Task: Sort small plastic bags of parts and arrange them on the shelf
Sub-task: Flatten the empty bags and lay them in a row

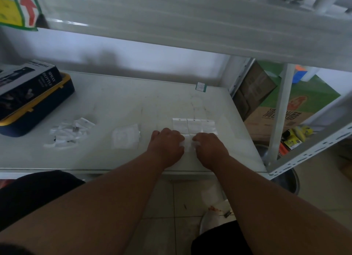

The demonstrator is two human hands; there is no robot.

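Both hands rest knuckles-up on the white shelf (123, 102), side by side and nearly touching. Curled fingers of the left hand (167, 143) and the right hand (210, 147) press down on a small clear bag (188, 143) that lies between and partly under them; whether either hand pinches it or only pins it flat cannot be told, since the fingertips are tucked out of sight. Just beyond the knuckles, touching that bag's far edge, a row of three bags (194, 125) lies flat, edge to edge, their hang-holes pointing away. To the left of the hands sits a flat stack of bags (125, 138), and farther left a loose heap of unsorted bags (69, 133). At the far left edge a dark spray-bottle box (24, 83) lies on a blue and yellow case (57, 100). Near the back right corner a small green-edged label (201, 87) lies alone.
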